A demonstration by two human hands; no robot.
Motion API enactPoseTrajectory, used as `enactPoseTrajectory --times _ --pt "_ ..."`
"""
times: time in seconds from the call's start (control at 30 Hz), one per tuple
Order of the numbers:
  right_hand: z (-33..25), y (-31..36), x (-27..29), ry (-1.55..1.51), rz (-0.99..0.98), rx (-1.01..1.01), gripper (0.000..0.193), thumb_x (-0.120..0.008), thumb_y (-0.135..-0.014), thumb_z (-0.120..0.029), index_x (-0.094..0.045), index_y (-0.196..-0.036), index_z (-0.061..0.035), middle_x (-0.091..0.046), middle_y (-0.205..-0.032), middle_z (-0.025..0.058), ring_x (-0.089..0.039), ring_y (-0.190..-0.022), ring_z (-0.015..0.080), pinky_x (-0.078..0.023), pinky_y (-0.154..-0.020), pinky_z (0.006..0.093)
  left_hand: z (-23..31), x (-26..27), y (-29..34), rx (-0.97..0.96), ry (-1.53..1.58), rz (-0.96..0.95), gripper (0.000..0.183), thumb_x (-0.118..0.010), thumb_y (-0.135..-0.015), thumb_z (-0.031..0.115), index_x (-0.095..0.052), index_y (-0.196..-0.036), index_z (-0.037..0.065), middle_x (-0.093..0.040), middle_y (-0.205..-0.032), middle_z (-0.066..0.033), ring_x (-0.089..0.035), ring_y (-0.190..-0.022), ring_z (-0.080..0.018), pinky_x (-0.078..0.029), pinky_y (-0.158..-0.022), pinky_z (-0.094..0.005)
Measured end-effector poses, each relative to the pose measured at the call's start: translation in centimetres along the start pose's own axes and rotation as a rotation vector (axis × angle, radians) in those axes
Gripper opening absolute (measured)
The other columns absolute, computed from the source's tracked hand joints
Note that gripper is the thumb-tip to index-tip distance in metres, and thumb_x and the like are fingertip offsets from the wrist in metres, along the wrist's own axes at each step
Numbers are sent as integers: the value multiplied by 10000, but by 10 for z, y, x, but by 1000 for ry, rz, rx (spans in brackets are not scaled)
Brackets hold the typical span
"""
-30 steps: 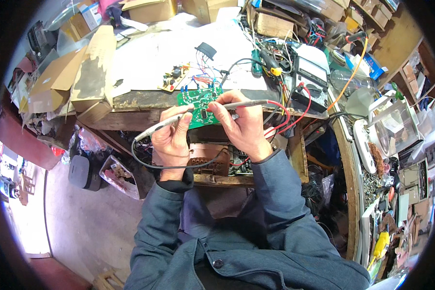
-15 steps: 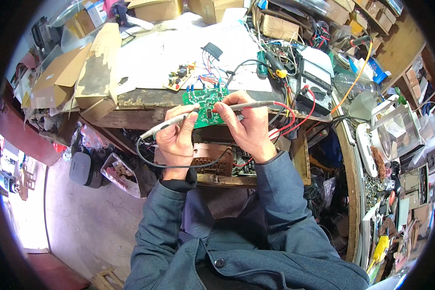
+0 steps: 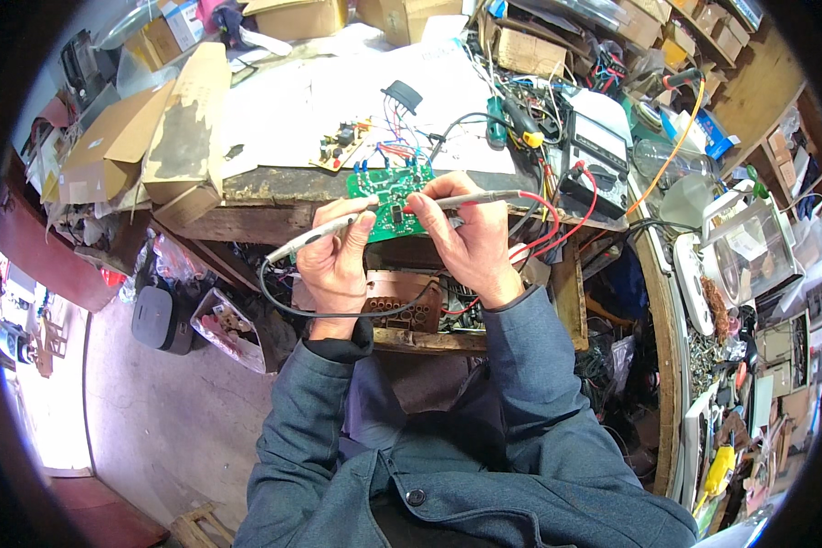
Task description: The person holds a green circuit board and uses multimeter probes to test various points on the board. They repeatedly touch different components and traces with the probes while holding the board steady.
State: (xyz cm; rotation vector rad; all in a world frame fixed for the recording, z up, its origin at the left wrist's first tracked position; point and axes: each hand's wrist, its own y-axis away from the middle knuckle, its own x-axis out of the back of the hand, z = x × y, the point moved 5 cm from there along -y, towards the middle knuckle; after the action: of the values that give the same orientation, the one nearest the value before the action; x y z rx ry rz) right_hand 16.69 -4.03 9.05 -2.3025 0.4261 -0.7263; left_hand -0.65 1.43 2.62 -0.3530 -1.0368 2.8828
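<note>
A green circuit board [image 3: 393, 187] is held up at the bench's front edge, between my two hands. My left hand [image 3: 333, 260] is closed round a test probe [image 3: 306, 239] with a black lead, its tip end at the board's left side. In my right hand [image 3: 470, 233] is a second test probe [image 3: 484, 197] with a red lead, pointing at the board's middle. Fingers of both hands also touch the board; the exact tip contacts are too small to tell. Coloured wires run from the board's far edge to a black part [image 3: 402, 95] and a component-filled board [image 3: 342, 144].
An analog multimeter [image 3: 596, 151] lies at the right of the bench, beside a green-handled screwdriver [image 3: 495, 123] and tangled wires. Cardboard boxes [image 3: 114, 146] stand at the left. Below the bench front is an open drawer [image 3: 429, 342] with a copper-coloured part.
Almost nothing differs. The board and both hands with their probes have shifted only very slightly.
</note>
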Motion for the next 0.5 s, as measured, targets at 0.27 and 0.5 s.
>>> enactPoseTrajectory --times 0.27,0.5 --pt "-1 0 1 3 10 19 160 -755 -998 -161 -702 -951 -17 -717 -751 68 -638 -629 134 -488 -575 298 -1 0 0 7 8 -1 193 -743 -994 45 -739 -1183 7 -749 -1153 -47 -621 -965 -79 -491 -868 -218" --pt "-1 0 0 -28 28 13 168 -759 -985 -167 -699 -941 -17 -685 -709 105 -650 -583 188 -487 -539 334 -1 0 1 19 3 -9 190 -740 -995 47 -739 -1181 8 -751 -1156 -52 -632 -980 -89 -497 -878 -221"
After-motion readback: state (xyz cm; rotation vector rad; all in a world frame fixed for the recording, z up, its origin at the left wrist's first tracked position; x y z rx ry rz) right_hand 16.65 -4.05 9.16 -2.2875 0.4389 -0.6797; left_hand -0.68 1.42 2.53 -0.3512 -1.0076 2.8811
